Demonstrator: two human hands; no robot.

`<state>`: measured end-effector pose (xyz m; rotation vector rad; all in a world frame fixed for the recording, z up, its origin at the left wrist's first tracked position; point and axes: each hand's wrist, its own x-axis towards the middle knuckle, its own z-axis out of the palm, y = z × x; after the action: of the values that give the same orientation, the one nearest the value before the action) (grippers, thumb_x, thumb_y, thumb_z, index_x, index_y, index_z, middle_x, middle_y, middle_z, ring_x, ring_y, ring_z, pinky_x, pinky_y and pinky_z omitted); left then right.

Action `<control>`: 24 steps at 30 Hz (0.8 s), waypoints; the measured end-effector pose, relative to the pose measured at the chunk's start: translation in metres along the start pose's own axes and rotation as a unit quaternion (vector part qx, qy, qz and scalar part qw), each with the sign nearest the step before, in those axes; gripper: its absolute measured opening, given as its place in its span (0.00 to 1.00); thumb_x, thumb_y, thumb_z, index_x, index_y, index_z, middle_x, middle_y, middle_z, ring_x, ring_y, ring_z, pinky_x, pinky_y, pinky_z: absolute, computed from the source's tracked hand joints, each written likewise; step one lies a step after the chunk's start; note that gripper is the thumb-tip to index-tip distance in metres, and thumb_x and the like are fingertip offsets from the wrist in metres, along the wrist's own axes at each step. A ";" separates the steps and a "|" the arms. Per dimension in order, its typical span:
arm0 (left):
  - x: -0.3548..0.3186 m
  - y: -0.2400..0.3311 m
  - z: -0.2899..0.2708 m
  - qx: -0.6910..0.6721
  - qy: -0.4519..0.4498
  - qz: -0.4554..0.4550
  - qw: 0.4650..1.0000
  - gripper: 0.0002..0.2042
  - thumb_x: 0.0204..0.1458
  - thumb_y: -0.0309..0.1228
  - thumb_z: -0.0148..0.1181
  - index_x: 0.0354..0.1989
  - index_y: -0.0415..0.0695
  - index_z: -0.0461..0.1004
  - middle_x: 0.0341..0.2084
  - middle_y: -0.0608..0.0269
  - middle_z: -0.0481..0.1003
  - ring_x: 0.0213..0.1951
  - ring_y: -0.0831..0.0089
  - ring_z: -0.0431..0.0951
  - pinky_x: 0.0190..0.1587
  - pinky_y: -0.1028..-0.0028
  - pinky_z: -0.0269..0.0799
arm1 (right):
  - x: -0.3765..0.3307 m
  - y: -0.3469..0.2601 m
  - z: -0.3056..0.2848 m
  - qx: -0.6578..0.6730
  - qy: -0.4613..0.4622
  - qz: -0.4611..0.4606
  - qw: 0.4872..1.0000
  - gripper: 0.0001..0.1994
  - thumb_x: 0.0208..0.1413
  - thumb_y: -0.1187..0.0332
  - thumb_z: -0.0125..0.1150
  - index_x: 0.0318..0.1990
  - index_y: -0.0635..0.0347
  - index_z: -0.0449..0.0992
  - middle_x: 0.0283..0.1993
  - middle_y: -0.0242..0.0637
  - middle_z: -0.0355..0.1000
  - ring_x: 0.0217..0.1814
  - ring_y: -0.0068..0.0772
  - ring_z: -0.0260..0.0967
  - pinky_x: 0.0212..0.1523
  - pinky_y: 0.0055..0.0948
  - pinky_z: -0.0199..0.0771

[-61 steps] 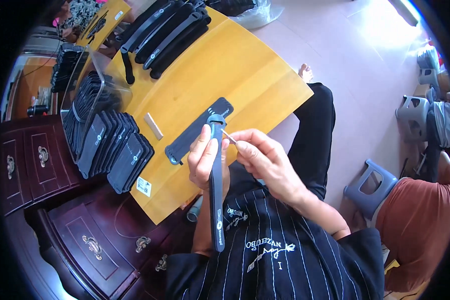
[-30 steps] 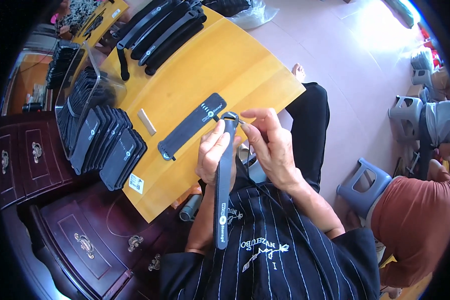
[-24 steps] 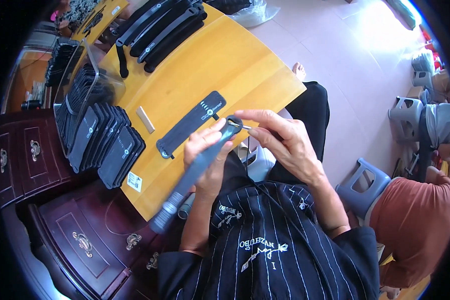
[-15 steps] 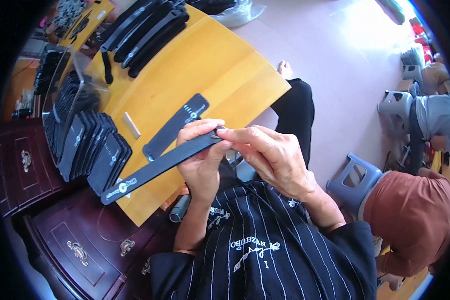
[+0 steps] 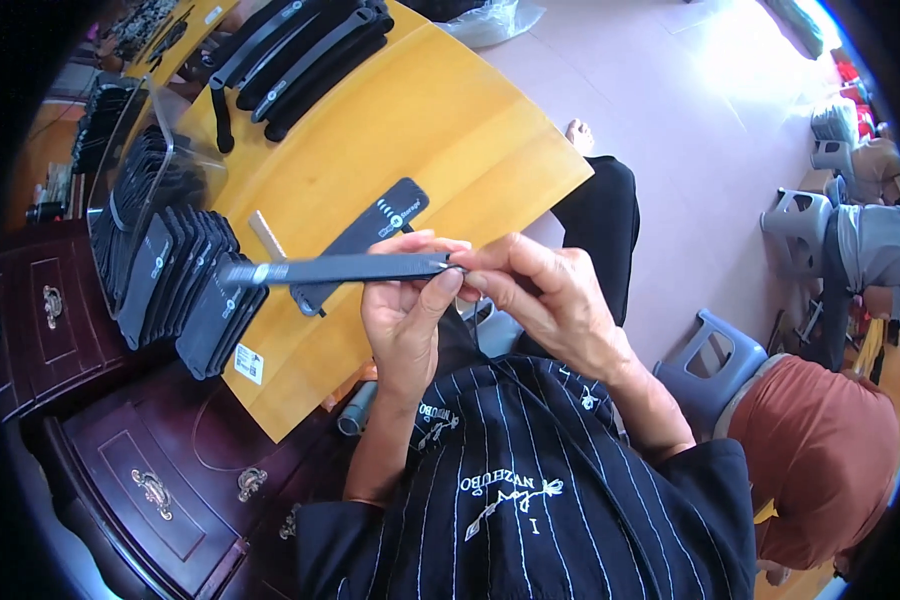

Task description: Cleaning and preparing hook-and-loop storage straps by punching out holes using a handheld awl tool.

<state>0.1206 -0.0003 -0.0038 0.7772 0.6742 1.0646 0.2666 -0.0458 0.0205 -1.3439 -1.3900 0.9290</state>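
Observation:
Above my lap my left hand (image 5: 405, 330) holds a dark, flat strap (image 5: 340, 268) with pale print, pinched near its right end between thumb and fingers. The strap's free end reaches out to the left over the table and is blurred. My right hand (image 5: 560, 300) is closed, thumb and finger pinching that same right end, where a small light spot shows; the detail there is too small to make out. Behind my left hand, a similar dark printed piece (image 5: 355, 240) lies on the yellow table (image 5: 470, 130), partly covered by the strap and hand.
Stacked dark straps (image 5: 210, 325) stand at the table's left, beside a clear plastic bin (image 5: 170, 120) of more. Another strap pile (image 5: 315, 65) lies at the far end. A beige strip (image 5: 267, 236) rests mid-table. Grey stools (image 5: 705, 360) and another person in brown (image 5: 830, 450) are at right.
The strap's free end has swung upward and away, from slanting down-left to nearly level. Both hands keep their pinch at its right end. The view has shifted slightly.

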 end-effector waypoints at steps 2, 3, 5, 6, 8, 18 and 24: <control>-0.001 -0.003 0.001 0.035 0.038 0.038 0.998 0.12 0.51 0.19 0.58 0.43 0.38 0.65 0.35 0.59 0.71 0.34 0.76 0.75 0.35 0.80 0.73 | -0.003 -0.002 -0.002 -0.039 -0.016 0.012 0.999 0.08 0.56 0.68 0.56 0.40 0.61 0.73 0.26 0.39 0.73 0.28 0.35 0.75 0.29 0.28 0.72; -0.002 -0.002 -0.009 0.052 -0.008 0.015 0.999 0.11 0.52 0.20 0.58 0.42 0.38 0.66 0.36 0.58 0.71 0.32 0.77 0.74 0.34 0.80 0.72 | -0.004 -0.006 -0.002 -0.040 -0.018 0.009 0.999 0.08 0.56 0.68 0.56 0.40 0.61 0.73 0.26 0.39 0.73 0.28 0.35 0.75 0.29 0.28 0.72; -0.003 -0.006 -0.018 0.097 -0.072 0.021 0.993 0.07 0.54 0.24 0.57 0.40 0.37 0.69 0.34 0.60 0.72 0.29 0.80 0.71 0.32 0.81 0.69 | -0.002 -0.013 -0.005 -0.037 -0.032 0.020 0.999 0.08 0.57 0.69 0.56 0.41 0.62 0.73 0.26 0.39 0.73 0.28 0.34 0.75 0.29 0.27 0.72; -0.004 -0.003 -0.018 0.097 -0.066 0.024 0.993 0.07 0.54 0.24 0.57 0.40 0.37 0.69 0.34 0.60 0.72 0.29 0.80 0.71 0.32 0.81 0.69 | 0.000 -0.016 -0.005 -0.035 -0.039 0.018 0.998 0.08 0.57 0.69 0.56 0.41 0.62 0.73 0.26 0.39 0.73 0.28 0.34 0.75 0.29 0.27 0.72; -0.004 0.003 -0.015 0.131 -0.072 0.005 0.989 0.08 0.56 0.26 0.56 0.40 0.35 0.72 0.28 0.64 0.73 0.27 0.82 0.70 0.31 0.82 0.67 | 0.004 -0.020 -0.005 -0.013 -0.023 0.033 0.999 0.07 0.57 0.70 0.56 0.41 0.62 0.73 0.27 0.38 0.74 0.28 0.31 0.75 0.29 0.26 0.72; -0.007 0.004 -0.023 0.084 -0.086 -0.046 0.992 0.08 0.57 0.29 0.53 0.32 0.36 0.74 0.21 0.69 0.71 0.25 0.83 0.68 0.30 0.83 0.64 | 0.030 -0.007 0.010 -0.093 0.020 -0.044 0.994 0.06 0.53 0.75 0.60 0.38 0.65 0.75 0.29 0.37 0.75 0.28 0.25 0.74 0.30 0.19 0.72; 0.001 0.020 -0.017 0.036 -0.039 0.035 0.998 0.08 0.55 0.27 0.53 0.40 0.35 0.70 0.34 0.62 0.71 0.34 0.81 0.70 0.38 0.79 0.68 | 0.029 -0.022 0.010 -0.076 -0.066 -0.055 0.993 0.08 0.52 0.72 0.63 0.38 0.64 0.75 0.28 0.38 0.75 0.27 0.26 0.75 0.28 0.22 0.72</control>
<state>0.0972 0.0098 0.0023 0.9049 0.6253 1.0737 0.2531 -0.0189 0.0427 -1.3224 -1.6476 0.8642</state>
